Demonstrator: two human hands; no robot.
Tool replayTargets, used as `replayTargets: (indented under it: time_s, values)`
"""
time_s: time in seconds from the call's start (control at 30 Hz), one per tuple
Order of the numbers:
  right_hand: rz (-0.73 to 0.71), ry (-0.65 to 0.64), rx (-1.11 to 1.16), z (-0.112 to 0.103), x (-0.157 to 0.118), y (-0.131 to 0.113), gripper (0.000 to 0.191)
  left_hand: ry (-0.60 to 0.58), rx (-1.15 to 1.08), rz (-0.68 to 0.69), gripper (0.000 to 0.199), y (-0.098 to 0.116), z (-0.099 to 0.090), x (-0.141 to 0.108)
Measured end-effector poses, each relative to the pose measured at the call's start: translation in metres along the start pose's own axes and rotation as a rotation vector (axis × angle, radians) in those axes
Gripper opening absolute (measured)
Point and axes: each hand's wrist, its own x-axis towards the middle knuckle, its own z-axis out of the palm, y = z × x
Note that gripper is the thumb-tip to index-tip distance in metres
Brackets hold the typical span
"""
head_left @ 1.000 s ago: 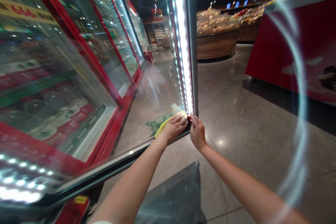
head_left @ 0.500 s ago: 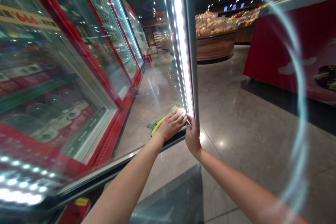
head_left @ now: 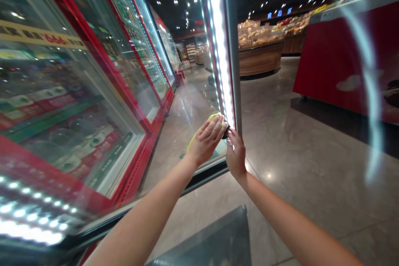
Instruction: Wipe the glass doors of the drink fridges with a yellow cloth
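Observation:
My left hand (head_left: 208,139) presses a yellow cloth (head_left: 213,116) against the lower corner of a glass door (head_left: 187,104) that stands open. Most of the cloth is hidden beneath the palm; its yellow edge shows above the fingers and along the left of the hand. My right hand (head_left: 237,153) has its fingers curled on the door's frame edge, just below the bright light strip (head_left: 222,50). Between the two hands' fingertips sits a small dark piece (head_left: 226,132) whose kind I cannot make out.
Red-framed glass coolers (head_left: 137,112) with stocked shelves line the left. At right stands a red counter (head_left: 330,62), and behind it a round wooden display stand (head_left: 260,60) heaped with goods. Shiny floor (head_left: 280,199) lies below, with a dark grey panel (head_left: 212,241) near the front.
My left hand has slid a little up the glass with the cloth, relative to the door's bottom edge. My right hand stays at the frame, its fingers shifted slightly. The view has shifted somewhat.

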Motion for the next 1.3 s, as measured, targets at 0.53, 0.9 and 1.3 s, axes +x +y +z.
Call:
replayTargets:
  time_s: [0.53,0.9,1.3]
  values:
    - [-0.179,-0.089,0.015,0.0,0.045,-0.04,0.057,0.241,-0.092,-0.144,0.049,-0.035,-0.024,0.059]
    - [-0.19,-0.252,0.147,0.011,0.029,-0.066,0.044,0.188,0.023,-0.1,0.053,-0.043,-0.032,-0.021]
    - [-0.333,-0.099,0.231,0.042,0.148,-0.108,0.056,0.363,0.083,-0.226,0.046,-0.098,-0.077,0.094]
